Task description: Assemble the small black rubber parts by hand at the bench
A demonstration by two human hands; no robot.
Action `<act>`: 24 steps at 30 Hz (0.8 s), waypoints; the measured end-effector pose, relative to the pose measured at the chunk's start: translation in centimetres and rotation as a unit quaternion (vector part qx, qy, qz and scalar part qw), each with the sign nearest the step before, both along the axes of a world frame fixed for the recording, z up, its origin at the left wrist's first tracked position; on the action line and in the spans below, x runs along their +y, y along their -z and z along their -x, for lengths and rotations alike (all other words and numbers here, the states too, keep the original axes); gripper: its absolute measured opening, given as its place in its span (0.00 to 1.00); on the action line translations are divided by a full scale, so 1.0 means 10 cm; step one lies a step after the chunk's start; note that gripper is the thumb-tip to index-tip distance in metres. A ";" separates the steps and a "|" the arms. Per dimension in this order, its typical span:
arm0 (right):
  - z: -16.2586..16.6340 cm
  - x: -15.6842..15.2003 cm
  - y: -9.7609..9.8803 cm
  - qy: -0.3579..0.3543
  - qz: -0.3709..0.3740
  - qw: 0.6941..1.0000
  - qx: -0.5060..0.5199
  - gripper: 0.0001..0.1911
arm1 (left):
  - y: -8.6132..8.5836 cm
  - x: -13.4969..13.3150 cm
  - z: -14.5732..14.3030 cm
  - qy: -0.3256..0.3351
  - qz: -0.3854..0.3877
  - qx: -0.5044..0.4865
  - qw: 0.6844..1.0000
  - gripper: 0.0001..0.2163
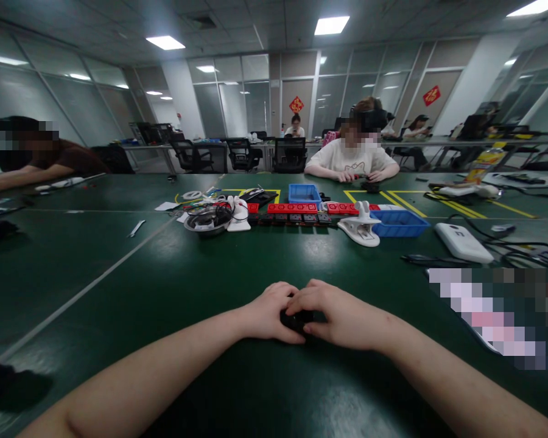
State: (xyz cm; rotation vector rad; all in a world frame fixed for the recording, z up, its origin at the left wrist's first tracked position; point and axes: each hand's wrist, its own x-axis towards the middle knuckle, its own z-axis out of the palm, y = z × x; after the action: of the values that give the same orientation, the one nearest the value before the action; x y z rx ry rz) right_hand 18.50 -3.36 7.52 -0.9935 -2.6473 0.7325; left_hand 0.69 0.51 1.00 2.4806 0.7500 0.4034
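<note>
My left hand [267, 310] and my right hand [342, 313] meet on the dark green table [164, 286], fingers curled inward. Between them sits a small black object [296, 319], mostly covered by the fingers, so I cannot make out what it is. Both hands grip it from either side, close to the table top.
Farther back lie a row of red and black blocks [296, 210], two blue trays [399, 222], a white clamp [360, 226], a metal bowl with cables [209, 220] and a white device [463, 242]. A person sits opposite [351, 159]; another leans on the left [36, 159].
</note>
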 end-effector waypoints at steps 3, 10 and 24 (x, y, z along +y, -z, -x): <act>-0.02 0.01 0.01 -0.008 0.028 0.999 0.019 0.21 | 0.00 0.01 0.01 -0.003 0.013 0.007 1.000 0.23; 0.03 -0.01 -0.02 0.007 0.005 0.997 0.073 0.19 | 0.07 0.01 0.03 -0.004 0.005 -0.016 1.000 0.34; 0.13 -0.09 0.08 0.161 -0.157 0.969 -0.102 0.20 | 0.04 -0.14 -0.04 -0.098 -0.101 0.023 0.990 0.34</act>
State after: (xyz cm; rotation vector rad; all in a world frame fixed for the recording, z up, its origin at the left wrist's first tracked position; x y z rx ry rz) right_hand 17.21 -4.28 6.71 -1.4134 -2.5572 0.1418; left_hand 1.11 -0.85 0.63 2.6190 1.0224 0.5163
